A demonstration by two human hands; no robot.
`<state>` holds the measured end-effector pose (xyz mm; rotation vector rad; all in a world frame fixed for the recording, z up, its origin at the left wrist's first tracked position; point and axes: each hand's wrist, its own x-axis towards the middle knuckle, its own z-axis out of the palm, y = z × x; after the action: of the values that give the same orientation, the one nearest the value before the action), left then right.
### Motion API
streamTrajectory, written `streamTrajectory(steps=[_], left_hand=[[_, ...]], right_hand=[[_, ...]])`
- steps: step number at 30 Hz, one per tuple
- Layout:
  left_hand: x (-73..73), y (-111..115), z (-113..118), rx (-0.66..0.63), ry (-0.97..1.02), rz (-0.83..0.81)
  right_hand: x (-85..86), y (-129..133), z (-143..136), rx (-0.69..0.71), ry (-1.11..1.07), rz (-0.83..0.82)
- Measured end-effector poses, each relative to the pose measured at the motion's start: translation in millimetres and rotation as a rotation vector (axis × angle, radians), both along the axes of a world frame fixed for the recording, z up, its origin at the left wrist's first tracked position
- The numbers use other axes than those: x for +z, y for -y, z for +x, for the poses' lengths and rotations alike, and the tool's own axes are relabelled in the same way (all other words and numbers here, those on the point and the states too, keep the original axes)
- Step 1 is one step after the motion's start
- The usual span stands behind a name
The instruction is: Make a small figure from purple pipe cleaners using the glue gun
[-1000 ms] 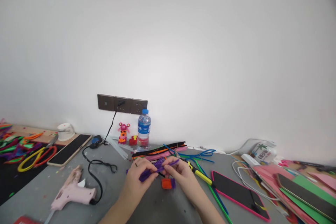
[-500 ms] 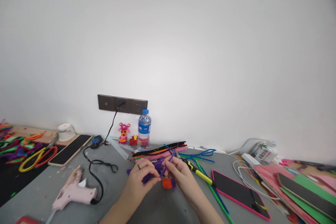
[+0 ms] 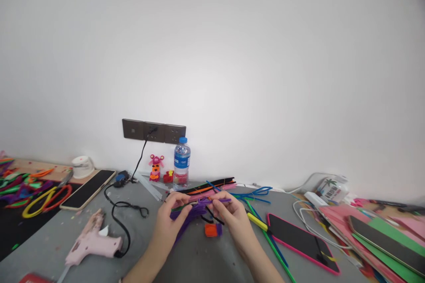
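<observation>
A bundle of purple pipe cleaners (image 3: 186, 220) is gripped between the thumb and fingers of my left hand (image 3: 168, 219). My right hand (image 3: 229, 214) pinches a purple strand at the bundle's right end, its thumb and fingertips closed. Just below, between the hands, a small orange and purple fuzzy piece (image 3: 211, 230) lies on the grey table (image 3: 206, 261). Beyond my fingers rest black, orange and pink pipe cleaners (image 3: 219, 184). A tool with a yellow and black handle (image 3: 256, 221) is partly hidden behind my right hand.
At left are a pink glue gun (image 3: 94, 245), a phone (image 3: 88, 189) and red-yellow scissors (image 3: 49, 201). A water bottle (image 3: 182, 163) and a pink-orange figure (image 3: 155, 170) stand by the wall. Rightward lie a pink-edged phone (image 3: 302, 243), white cables (image 3: 303, 219) and coloured sheets (image 3: 381, 234).
My hands have moved slightly apart, and the purple bundle is turned, now hanging down toward me on the left. The right hand's strand has gone from upright to nearly level.
</observation>
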<state>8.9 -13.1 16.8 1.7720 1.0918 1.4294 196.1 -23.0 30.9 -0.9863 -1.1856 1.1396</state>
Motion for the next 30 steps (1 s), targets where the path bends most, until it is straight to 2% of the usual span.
streamTrajectory(steps=[3,9,15,22,30], left_hand=[[-1.3,-3.6,0.1,-0.072,0.11,-0.184],[1.0,0.9,5.1,-0.115,0.262,-0.315],[3.9,1.8,6.0,-0.167,0.245,-0.354],[3.1,5.3,9.0,-0.21,0.222,-0.381],[0.7,4.9,8.6,-0.232,0.237,-0.37]], right_hand=[[1.8,1.8,-1.6,0.024,0.048,0.021],[2.0,5.3,-5.8,0.033,0.174,0.057],[6.4,7.1,-1.2,0.057,0.219,0.056],[11.3,9.9,1.6,0.109,0.087,-0.011],[10.1,7.7,3.1,0.15,-0.002,-0.009]])
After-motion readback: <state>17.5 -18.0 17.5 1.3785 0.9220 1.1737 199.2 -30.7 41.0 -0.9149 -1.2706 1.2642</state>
